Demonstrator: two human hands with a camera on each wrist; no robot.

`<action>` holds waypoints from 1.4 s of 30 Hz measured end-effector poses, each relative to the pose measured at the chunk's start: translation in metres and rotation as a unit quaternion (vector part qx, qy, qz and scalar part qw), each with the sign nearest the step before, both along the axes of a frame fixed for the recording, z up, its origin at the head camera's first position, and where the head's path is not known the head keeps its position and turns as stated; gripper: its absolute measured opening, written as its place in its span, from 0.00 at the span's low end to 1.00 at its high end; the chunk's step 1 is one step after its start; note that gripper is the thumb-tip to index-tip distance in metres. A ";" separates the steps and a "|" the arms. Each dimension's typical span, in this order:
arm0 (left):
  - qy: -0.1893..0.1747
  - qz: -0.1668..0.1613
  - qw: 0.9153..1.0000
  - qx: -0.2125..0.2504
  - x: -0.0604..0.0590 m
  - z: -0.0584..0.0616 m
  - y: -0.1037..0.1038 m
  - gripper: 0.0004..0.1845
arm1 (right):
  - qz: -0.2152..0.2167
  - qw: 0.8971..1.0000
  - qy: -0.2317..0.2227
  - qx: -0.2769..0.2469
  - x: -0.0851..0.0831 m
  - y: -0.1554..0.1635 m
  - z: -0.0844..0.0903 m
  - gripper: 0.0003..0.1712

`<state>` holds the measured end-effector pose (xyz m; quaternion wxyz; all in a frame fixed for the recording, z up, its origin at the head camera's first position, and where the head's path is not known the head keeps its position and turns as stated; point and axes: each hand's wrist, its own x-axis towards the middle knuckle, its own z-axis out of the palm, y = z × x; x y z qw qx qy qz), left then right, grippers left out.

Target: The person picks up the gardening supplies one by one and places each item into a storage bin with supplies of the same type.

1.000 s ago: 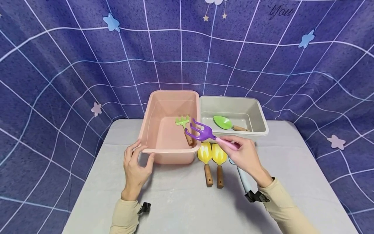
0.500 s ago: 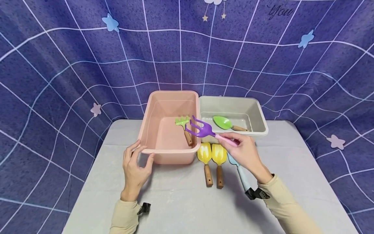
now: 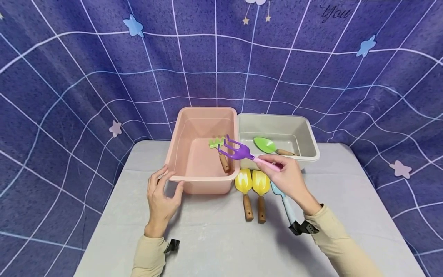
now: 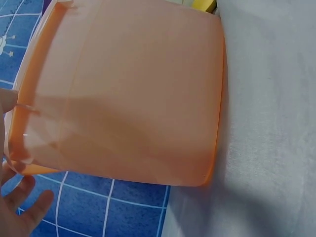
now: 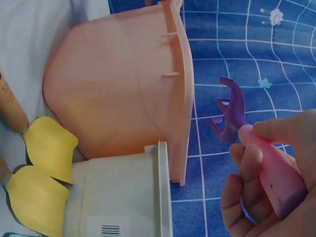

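A blue-violet cloth backdrop (image 3: 86, 77) with a white grid, pale stars and, at its top right, cursive writing that seems to read "You", hangs behind a grey-covered table (image 3: 214, 238). On the table stand two rectangular plastic tubs touching side by side: a pink tub (image 3: 202, 150) and, at its 3 o'clock, a grey tub (image 3: 304, 134); the right wrist view shows a barcode sticker (image 5: 109, 229) on the grey one, its digits too small to read. The left hand (image 3: 160, 200) rests at the pink tub's near left corner, fingers relaxed and touching the rim, gripping nothing. The right hand (image 3: 288, 179) pinches the pink handle of a purple plastic three-pronged hand fork (image 3: 237, 151), held in the air over the pink tub's right edge. Inside that tub lies a small green rake with a wooden handle (image 3: 219, 148); in the grey tub, a green trowel (image 3: 266, 146). At 6 o'clock from the fork lie two yellow wooden-handled scoops (image 3: 252, 186) and a pale blue trowel (image 3: 285, 206).
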<state>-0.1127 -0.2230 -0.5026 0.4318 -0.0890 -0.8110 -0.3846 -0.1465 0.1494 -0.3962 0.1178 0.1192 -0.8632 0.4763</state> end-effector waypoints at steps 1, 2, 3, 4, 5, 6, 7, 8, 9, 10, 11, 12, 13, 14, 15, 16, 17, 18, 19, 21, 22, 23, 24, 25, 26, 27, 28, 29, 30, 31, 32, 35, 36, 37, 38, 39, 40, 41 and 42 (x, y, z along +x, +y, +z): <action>0.000 0.000 1.000 0.000 0.000 0.000 0.000 0.20 | -0.001 1.000 0.000 0.000 0.000 0.000 0.000 0.12; 0.001 0.000 1.000 0.000 0.000 0.000 0.000 0.20 | -0.002 1.000 -0.001 0.001 0.000 0.000 0.000 0.12; 0.002 -0.001 1.000 -0.001 0.000 0.000 0.000 0.20 | -0.004 1.000 -0.003 0.003 0.000 0.001 0.000 0.12; 0.003 -0.001 1.000 -0.001 0.000 0.000 0.000 0.20 | -0.004 1.000 -0.005 0.004 0.000 0.001 0.000 0.12; 0.004 -0.001 1.000 -0.002 0.000 0.000 0.000 0.21 | -0.004 1.000 -0.006 0.005 0.000 0.000 0.000 0.13; 0.004 0.000 1.000 -0.002 0.000 0.000 0.000 0.21 | -0.004 1.000 -0.009 0.005 -0.001 0.000 0.000 0.13; 0.005 0.000 1.000 -0.003 0.000 0.000 0.000 0.21 | -0.005 1.000 -0.009 0.007 -0.001 0.000 0.001 0.13; 0.006 0.000 1.000 -0.003 0.000 0.000 0.000 0.21 | -0.004 1.000 -0.011 0.008 -0.002 0.000 0.001 0.13; 0.006 0.000 1.000 -0.002 -0.001 0.000 0.001 0.21 | -0.004 1.000 -0.011 0.009 -0.002 -0.001 0.001 0.14; 0.006 0.000 1.000 -0.002 -0.001 0.000 0.001 0.21 | -0.004 1.000 -0.011 0.010 -0.003 -0.002 0.001 0.14; 0.007 0.000 1.000 -0.002 -0.001 0.000 0.001 0.21 | -0.003 1.000 -0.011 0.009 -0.003 -0.002 0.002 0.14; 0.008 0.000 1.000 -0.002 -0.001 0.000 0.001 0.21 | -0.003 1.000 -0.010 0.010 -0.004 -0.002 0.001 0.14; 0.009 0.000 1.000 -0.001 -0.001 0.000 0.001 0.21 | -0.003 1.000 -0.009 0.009 -0.005 -0.003 0.001 0.14; 0.009 0.000 1.000 -0.001 -0.001 0.000 0.001 0.21 | -0.002 1.000 -0.009 0.009 -0.005 -0.003 0.002 0.14; 0.010 0.000 1.000 -0.001 -0.001 0.000 0.001 0.20 | -0.002 1.000 -0.008 0.008 -0.006 -0.004 0.002 0.14; 0.010 0.001 1.000 -0.002 -0.001 0.000 0.001 0.20 | -0.002 1.000 -0.007 0.007 -0.006 -0.004 0.002 0.14; 0.011 0.000 1.000 -0.002 -0.001 0.000 0.001 0.20 | -0.002 1.000 -0.006 0.007 -0.006 -0.005 0.003 0.14; 0.011 0.000 1.000 -0.002 -0.001 0.000 0.001 0.20 | -0.003 1.000 -0.005 0.008 -0.006 -0.005 0.003 0.14; 0.011 0.000 1.000 -0.002 -0.001 0.000 0.001 0.20 | -0.003 1.000 -0.005 0.009 -0.006 -0.006 0.004 0.14; 0.012 0.000 1.000 -0.001 -0.002 0.000 0.001 0.20 | -0.005 1.000 -0.004 0.012 -0.006 -0.007 0.005 0.14; 0.012 0.000 1.000 -0.001 -0.002 0.000 0.001 0.20 | -0.006 1.000 -0.005 0.014 -0.006 -0.008 0.006 0.14; 0.012 -0.001 1.000 -0.001 -0.002 0.000 0.001 0.20 | -0.007 1.000 -0.006 0.015 -0.006 -0.009 0.006 0.14; 0.013 -0.001 1.000 -0.001 -0.002 0.000 0.001 0.21 | -0.007 1.000 -0.008 0.017 -0.006 -0.009 0.007 0.14; 0.013 -0.001 1.000 -0.001 -0.002 0.000 0.001 0.21 | -0.006 1.000 -0.010 0.016 -0.006 -0.010 0.008 0.14; 0.014 -0.001 1.000 0.000 -0.002 0.000 0.001 0.21 | -0.005 1.000 -0.011 0.016 -0.006 -0.011 0.008 0.14; 0.014 -0.001 1.000 -0.001 -0.002 0.000 0.000 0.21 | -0.005 1.000 -0.011 0.015 -0.007 -0.012 0.009 0.14; 0.014 -0.001 1.000 -0.001 -0.002 0.000 0.001 0.21 | -0.004 1.000 -0.011 0.015 -0.007 -0.012 0.009 0.14; 0.014 -0.001 1.000 -0.001 -0.002 0.000 0.001 0.21 | -0.003 1.000 -0.010 0.014 -0.007 -0.013 0.010 0.14; 0.014 -0.001 1.000 -0.002 -0.002 0.000 0.001 0.21 | -0.002 1.000 -0.009 0.014 -0.007 -0.013 0.010 0.14; 0.013 -0.001 1.000 -0.003 -0.002 0.000 0.001 0.21 | -0.002 1.000 -0.006 0.014 -0.007 -0.014 0.010 0.14; 0.013 0.000 1.000 -0.003 -0.002 0.000 0.001 0.21 | -0.002 1.000 -0.003 0.015 -0.008 -0.014 0.011 0.14; 0.014 0.000 1.000 -0.005 -0.002 0.000 0.001 0.21 | -0.004 1.000 0.001 0.018 -0.008 -0.015 0.011 0.14; 0.014 0.001 1.000 -0.005 -0.002 0.000 0.001 0.21 | -0.004 1.000 0.000 0.019 -0.008 -0.016 0.012 0.14; 0.015 0.001 1.000 -0.004 -0.002 0.001 0.001 0.21 | -0.003 1.000 0.000 0.020 -0.008 -0.016 0.012 0.14; 0.015 0.001 1.000 -0.004 -0.002 0.001 0.001 0.21 | -0.002 1.000 -0.001 0.021 -0.009 -0.016 0.012 0.14; 0.016 0.001 1.000 -0.004 -0.002 0.001 0.001 0.21 | -0.001 1.000 -0.002 0.022 -0.009 -0.017 0.012 0.14; 0.016 0.002 1.000 -0.004 -0.001 0.001 0.002 0.21 | 0.001 1.000 -0.003 0.023 -0.009 -0.017 0.012 0.13; 0.016 0.002 1.000 -0.003 -0.001 0.001 0.002 0.21 | 0.002 1.000 -0.004 0.023 -0.009 -0.017 0.012 0.13; 0.016 0.002 1.000 -0.003 -0.001 0.001 0.002 0.21 | 0.004 1.000 -0.005 0.022 -0.009 -0.018 0.013 0.13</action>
